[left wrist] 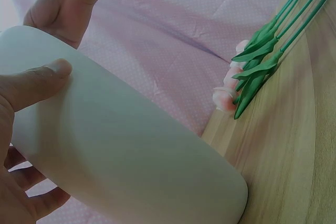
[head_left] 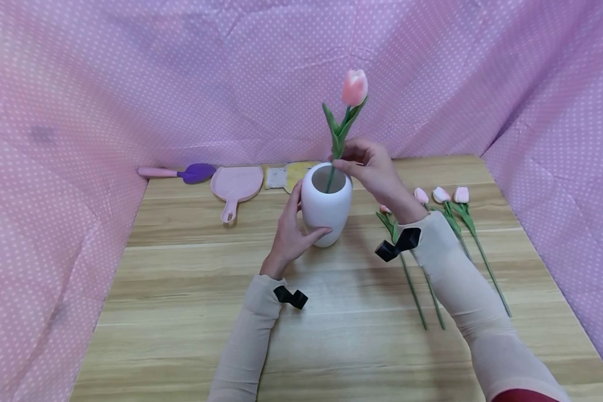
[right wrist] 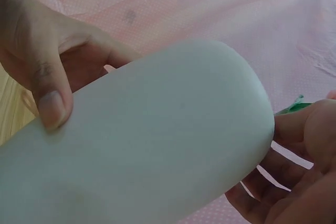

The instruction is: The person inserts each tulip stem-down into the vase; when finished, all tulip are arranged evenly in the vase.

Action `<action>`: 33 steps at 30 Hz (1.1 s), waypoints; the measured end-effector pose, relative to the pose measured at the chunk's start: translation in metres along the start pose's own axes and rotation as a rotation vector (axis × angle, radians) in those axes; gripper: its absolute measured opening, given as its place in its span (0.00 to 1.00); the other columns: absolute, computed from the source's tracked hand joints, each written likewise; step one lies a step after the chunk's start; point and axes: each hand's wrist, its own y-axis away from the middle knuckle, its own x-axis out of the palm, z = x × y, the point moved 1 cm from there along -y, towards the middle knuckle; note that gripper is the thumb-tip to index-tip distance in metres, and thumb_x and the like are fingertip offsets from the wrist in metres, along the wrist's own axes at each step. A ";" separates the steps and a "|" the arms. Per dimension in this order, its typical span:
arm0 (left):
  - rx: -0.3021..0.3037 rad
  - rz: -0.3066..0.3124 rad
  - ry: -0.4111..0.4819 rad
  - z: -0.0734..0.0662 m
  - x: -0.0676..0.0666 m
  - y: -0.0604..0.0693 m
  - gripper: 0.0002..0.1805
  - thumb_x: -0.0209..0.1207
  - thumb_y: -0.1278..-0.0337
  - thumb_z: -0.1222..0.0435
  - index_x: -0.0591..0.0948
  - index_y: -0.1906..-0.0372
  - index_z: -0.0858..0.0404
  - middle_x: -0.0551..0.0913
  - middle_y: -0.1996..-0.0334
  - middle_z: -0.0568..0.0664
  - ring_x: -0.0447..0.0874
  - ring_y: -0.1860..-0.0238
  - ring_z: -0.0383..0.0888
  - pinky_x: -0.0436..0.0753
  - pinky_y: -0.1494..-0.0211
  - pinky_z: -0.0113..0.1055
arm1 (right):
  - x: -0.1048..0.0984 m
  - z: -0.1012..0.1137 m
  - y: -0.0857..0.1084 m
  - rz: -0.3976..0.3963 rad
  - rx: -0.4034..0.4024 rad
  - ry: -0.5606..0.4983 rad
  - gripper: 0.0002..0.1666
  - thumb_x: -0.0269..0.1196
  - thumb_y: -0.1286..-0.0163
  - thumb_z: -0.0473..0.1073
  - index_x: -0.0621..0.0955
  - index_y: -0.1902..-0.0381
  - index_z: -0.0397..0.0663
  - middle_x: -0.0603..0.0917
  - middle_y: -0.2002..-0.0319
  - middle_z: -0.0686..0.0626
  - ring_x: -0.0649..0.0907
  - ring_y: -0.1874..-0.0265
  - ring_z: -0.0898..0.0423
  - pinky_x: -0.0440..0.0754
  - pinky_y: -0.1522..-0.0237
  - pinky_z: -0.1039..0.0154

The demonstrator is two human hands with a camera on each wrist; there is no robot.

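Observation:
A white vase point(head_left: 326, 215) stands upright on the wooden table. My left hand point(head_left: 288, 234) holds its left side, the thumb across the front and the fingers round the far side. Just above the rim, my right hand point(head_left: 374, 169) pinches the stem of a pink tulip point(head_left: 355, 89), whose lower stem reaches into the vase mouth. Its bloom and green leaves stand up above the hand. In the left wrist view the thumb lies flat against the vase point(left wrist: 136, 135). The vase point(right wrist: 173, 114) hides most of the stem in the right wrist view.
Several more tulips point(head_left: 461, 195) lie on the table at the right, partly beneath my right forearm. Along the back left are a purple trowel point(head_left: 198, 173), a pink dustpan-like scoop point(head_left: 237, 181) and a yellow and white item point(head_left: 276, 177). Pink dotted cloth point(head_left: 231, 72) surrounds the table point(head_left: 181, 312).

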 end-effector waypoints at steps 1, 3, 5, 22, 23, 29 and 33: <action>0.001 0.000 0.000 0.000 0.000 0.000 0.62 0.79 0.61 0.67 0.53 0.21 0.61 0.65 0.25 0.56 0.72 0.30 0.56 0.76 0.30 0.52 | 0.000 0.000 0.000 0.006 0.006 0.030 0.15 0.65 0.31 0.34 0.81 0.49 0.33 0.88 0.62 0.58 0.85 0.59 0.62 0.83 0.56 0.71; 0.003 -0.001 0.000 0.000 0.000 0.000 0.62 0.79 0.61 0.67 0.53 0.21 0.62 0.65 0.25 0.56 0.72 0.31 0.56 0.77 0.30 0.52 | 0.000 0.000 -0.001 0.025 0.013 0.086 0.16 0.64 0.30 0.35 0.82 0.48 0.31 0.89 0.59 0.54 0.85 0.57 0.63 0.84 0.53 0.70; 0.007 -0.002 0.002 0.001 0.000 0.000 0.62 0.79 0.61 0.67 0.53 0.21 0.62 0.65 0.25 0.57 0.72 0.31 0.56 0.77 0.30 0.52 | 0.000 0.001 -0.001 0.058 0.012 0.140 0.17 0.64 0.30 0.36 0.82 0.47 0.31 0.89 0.54 0.47 0.85 0.55 0.62 0.84 0.50 0.68; 0.006 0.014 0.004 0.003 0.000 0.000 0.62 0.79 0.59 0.66 0.51 0.20 0.59 0.64 0.25 0.54 0.70 0.29 0.55 0.76 0.30 0.52 | -0.003 0.007 0.006 0.152 0.048 0.210 0.21 0.61 0.27 0.37 0.79 0.38 0.37 0.81 0.37 0.38 0.81 0.38 0.47 0.79 0.34 0.51; 0.006 0.014 0.006 0.003 0.001 0.000 0.62 0.79 0.59 0.66 0.51 0.20 0.58 0.64 0.25 0.54 0.70 0.29 0.54 0.76 0.30 0.52 | -0.004 0.006 0.007 0.141 0.056 0.207 0.21 0.61 0.27 0.38 0.79 0.39 0.38 0.81 0.38 0.39 0.82 0.39 0.49 0.80 0.35 0.54; 0.027 0.005 0.007 0.003 0.001 0.000 0.62 0.79 0.60 0.66 0.52 0.21 0.59 0.65 0.25 0.54 0.71 0.29 0.54 0.77 0.31 0.52 | -0.015 0.006 0.012 0.048 0.037 0.167 0.20 0.64 0.29 0.40 0.81 0.42 0.38 0.87 0.46 0.49 0.84 0.47 0.62 0.83 0.44 0.69; 0.031 0.000 0.006 0.004 0.001 0.000 0.62 0.79 0.60 0.66 0.53 0.21 0.59 0.66 0.25 0.54 0.71 0.30 0.55 0.77 0.31 0.52 | -0.028 0.006 0.017 -0.012 -0.013 0.107 0.18 0.65 0.30 0.37 0.82 0.45 0.36 0.88 0.54 0.61 0.85 0.50 0.64 0.82 0.46 0.73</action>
